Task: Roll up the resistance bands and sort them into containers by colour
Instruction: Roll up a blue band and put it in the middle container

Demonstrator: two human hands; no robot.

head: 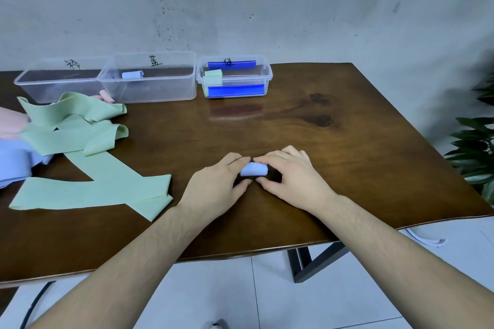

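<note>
A light blue band rolled into a small cylinder lies on the wooden table near its front middle. My left hand pinches its left end and my right hand pinches its right end, fingers above and thumbs below. Unrolled green bands sprawl at the left, with pink bands and light blue bands at the far left edge. Three clear containers stand at the back: the left one looks empty, the middle one holds a light blue roll, the right one holds a green roll.
The right container has blue clips on its sides. A small pink roll lies on the table in front of the left two containers. A leafy plant stands beyond the table's right edge. A wall rises right behind the containers.
</note>
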